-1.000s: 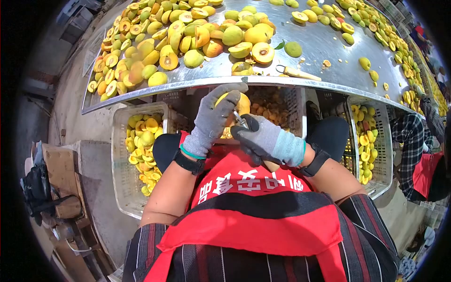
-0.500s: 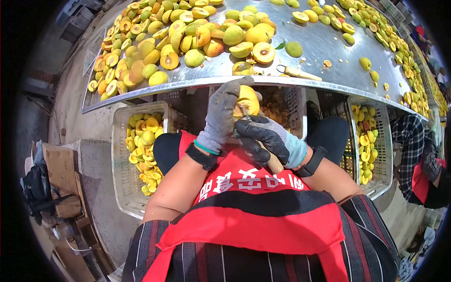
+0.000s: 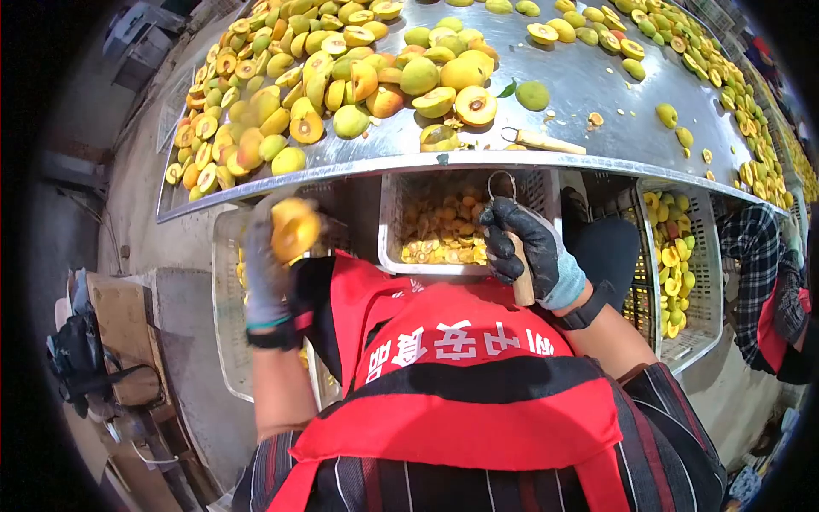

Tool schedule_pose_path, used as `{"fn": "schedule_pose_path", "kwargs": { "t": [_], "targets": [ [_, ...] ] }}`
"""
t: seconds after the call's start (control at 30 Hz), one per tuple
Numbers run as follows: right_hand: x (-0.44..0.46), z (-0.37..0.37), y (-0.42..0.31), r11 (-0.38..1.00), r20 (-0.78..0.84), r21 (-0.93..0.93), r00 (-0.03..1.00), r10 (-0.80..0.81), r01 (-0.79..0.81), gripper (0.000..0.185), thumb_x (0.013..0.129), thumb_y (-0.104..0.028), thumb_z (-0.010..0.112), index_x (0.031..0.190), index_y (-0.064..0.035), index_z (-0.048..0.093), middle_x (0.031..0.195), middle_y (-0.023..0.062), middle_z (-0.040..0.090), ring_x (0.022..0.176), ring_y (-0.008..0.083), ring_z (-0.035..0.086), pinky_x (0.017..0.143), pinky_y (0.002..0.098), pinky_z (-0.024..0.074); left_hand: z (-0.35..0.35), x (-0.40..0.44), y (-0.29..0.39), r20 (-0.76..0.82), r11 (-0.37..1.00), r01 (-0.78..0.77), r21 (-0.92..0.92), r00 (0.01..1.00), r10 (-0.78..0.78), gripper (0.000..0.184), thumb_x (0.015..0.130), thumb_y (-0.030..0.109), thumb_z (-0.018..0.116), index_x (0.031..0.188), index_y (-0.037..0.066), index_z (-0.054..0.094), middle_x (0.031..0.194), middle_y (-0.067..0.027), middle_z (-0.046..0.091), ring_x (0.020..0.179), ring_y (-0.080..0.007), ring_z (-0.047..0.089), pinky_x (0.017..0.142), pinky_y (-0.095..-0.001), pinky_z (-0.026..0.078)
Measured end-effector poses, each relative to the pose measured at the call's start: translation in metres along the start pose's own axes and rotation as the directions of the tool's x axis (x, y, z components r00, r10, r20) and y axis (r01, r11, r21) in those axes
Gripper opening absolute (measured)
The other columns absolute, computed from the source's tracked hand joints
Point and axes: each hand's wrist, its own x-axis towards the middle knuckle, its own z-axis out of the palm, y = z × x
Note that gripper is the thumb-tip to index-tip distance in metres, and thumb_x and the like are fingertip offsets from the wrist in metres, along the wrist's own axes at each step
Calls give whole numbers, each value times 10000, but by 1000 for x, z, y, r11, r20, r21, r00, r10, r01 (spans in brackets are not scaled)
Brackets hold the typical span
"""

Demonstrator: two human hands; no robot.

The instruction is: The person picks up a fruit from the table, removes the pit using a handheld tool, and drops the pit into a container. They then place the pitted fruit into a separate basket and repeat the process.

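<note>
My left hand (image 3: 266, 260), gloved in grey and smeared by motion, grips a hollowed yellow peach half (image 3: 295, 229) above the left crate. My right hand (image 3: 537, 252), in a dark-palmed glove, is wrapped round a pitting knife (image 3: 523, 277). Its wooden handle points down toward my apron, while its thin metal loop sticks up past my fingers. Below the table edge, between my hands, stands a white crate (image 3: 439, 269) with pits and scraps in it. Peach halves partly show in the left crate (image 3: 223, 311), behind my left hand and arm.
The metal table (image 3: 563, 90) carries a heap of cut peaches (image 3: 341, 77) at left and more along its right side. A second loop-ended knife (image 3: 550, 142) lies near its front edge. To my right stands another crate (image 3: 708, 316) of halves, beside a co-worker's checked sleeve (image 3: 746, 264).
My hands have parted. The left has swung leftward with the peach half, away from the knife. My right hand has moved slightly right, its knife loop now upright and off the fruit.
</note>
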Motion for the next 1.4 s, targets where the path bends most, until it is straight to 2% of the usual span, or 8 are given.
{"fn": "schedule_pose_path", "kwargs": {
  "t": [0.07, 0.2, 0.6, 0.7, 0.77, 0.9, 1.03, 1.4],
  "targets": [
    [-6, 2, -4, 999, -38, -32, 999, 10, -11, 294, 927, -299, 440, 944, -20, 529, 606, 35, 482, 405, 107, 432, 410, 232, 385, -60, 11, 13, 107, 691, -110, 714, 993, 47, 308, 878, 229, 532, 1078, -6, 540, 943, -114, 608, 819, -172, 580, 728, -262, 470],
    [-4, 7, -2, 982, -35, -188, 999, -4, -2, 274, 927, -269, 435, 949, -11, 525, 594, 42, 478, 402, 111, 429, 401, 233, 379, -17, 44, 35, -23, 787, 48, 615, 999, -43, 298, 856, 160, 572, 1072, -46, 559, 983, -86, 605, 884, -132, 547, 787, -256, 441],
    [-19, 15, 0, 942, -173, -327, 985, 20, -77, 228, 883, -289, 535, 909, -63, 521, 579, 55, 501, 408, 152, 486, 372, 270, 397, 85, 152, -36, 58, 81, -52, 995, 995, -76, 536, 621, 345, 729, 1010, 19, 558, 1000, -220, 584, 1007, -339, 542, 851, -394, 439],
    [-14, 16, -2, 939, -146, -334, 989, 30, -78, 211, 883, -275, 536, 912, -67, 512, 580, 49, 502, 425, 133, 487, 374, 264, 394, 70, 144, -27, 90, 451, -37, 892, 991, -95, 532, 617, 304, 761, 1014, 13, 561, 965, -175, 602, 888, -308, 594, 770, -371, 484],
    [-7, 20, -4, 883, -91, -469, 995, -33, -13, 208, 887, -270, 527, 907, -64, 506, 583, 42, 505, 450, 115, 491, 387, 261, 397, 64, 128, -26, 141, 958, 177, 228, 967, -212, 426, 762, 224, 643, 1106, 12, 507, 1014, -125, 593, 876, -264, 606, 692, -314, 518],
    [8, 51, -15, 723, -38, -687, 990, -137, 73, 213, 883, -251, 514, 899, -39, 505, 678, 74, 538, 525, 160, 536, 462, 306, 441, 80, 64, -3, 485, 553, 441, -707, 871, -74, 525, 837, 240, 545, 1276, 14, 366, 1158, -172, 518, 980, -342, 561, 760, -416, 516],
    [20, 73, -19, -125, 354, -935, 890, -289, 332, 186, 835, -196, 474, 932, -52, 542, 806, 203, 540, 718, 358, 578, 619, 448, 476, 102, 27, -2, 589, 455, 523, -721, 808, 6, 547, 876, 365, 468, 1286, 17, 375, 1163, -179, 522, 1053, -320, 526, 841, -423, 473],
    [27, 74, 0, -59, 260, -965, 902, -344, 256, 224, 822, -217, 491, 887, -8, 539, 782, 222, 552, 714, 370, 576, 629, 446, 469, 123, 5, -9, 185, 910, 36, -413, 982, 45, 550, 905, 470, 404, 1206, 12, 439, 1059, -149, 565, 958, -231, 562, 853, -349, 468]
  ]
}}
